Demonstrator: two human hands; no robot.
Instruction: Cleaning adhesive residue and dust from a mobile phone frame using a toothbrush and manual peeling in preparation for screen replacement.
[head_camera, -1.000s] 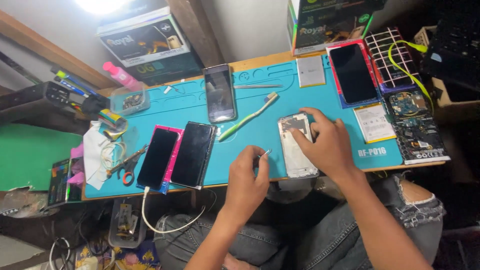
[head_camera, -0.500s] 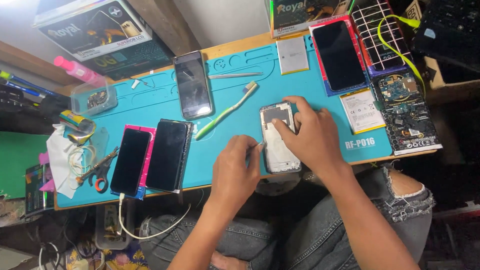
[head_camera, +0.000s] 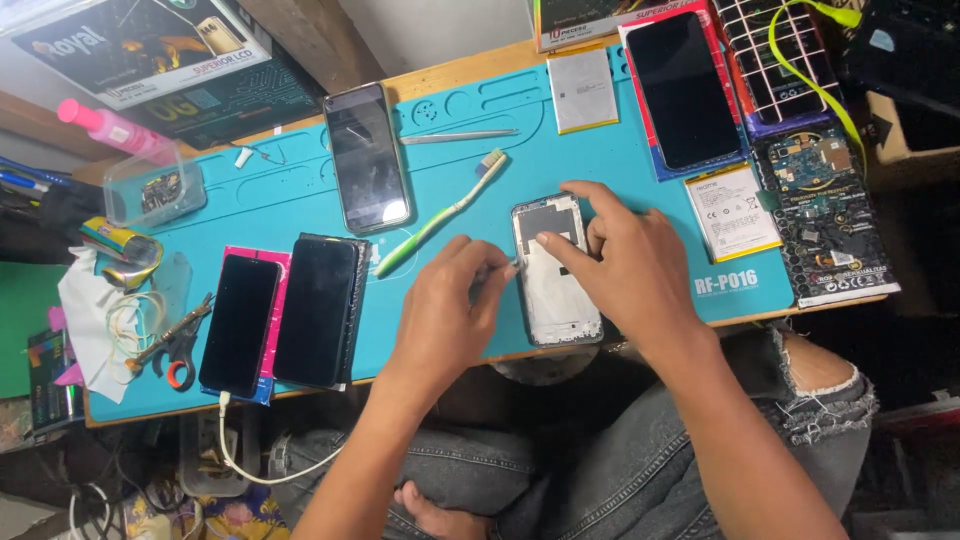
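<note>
An opened phone (head_camera: 555, 300) with its back cover off lies on the teal repair mat (head_camera: 280, 190) near the front edge. My right hand (head_camera: 625, 270) rests over its right side, thumb and fingers pinning the upper part. My left hand (head_camera: 450, 310) pinches a thin metal tool (head_camera: 508, 265) whose tip touches the phone's left edge.
A green toothbrush (head_camera: 440, 215), tweezers (head_camera: 460, 136) and a dark phone (head_camera: 367, 158) lie behind my hands. Two black phones (head_camera: 318, 310) sit at the left, one on a white cable. Batteries (head_camera: 583, 90), a phone on a red pad (head_camera: 683, 88) and a circuit board (head_camera: 825, 225) are at the right. Red-handled scissors (head_camera: 175, 345) lie far left.
My left hand has moved right, bringing the tool's tip to the phone's left edge. My right hand stays on the phone. The view has shifted closer.
</note>
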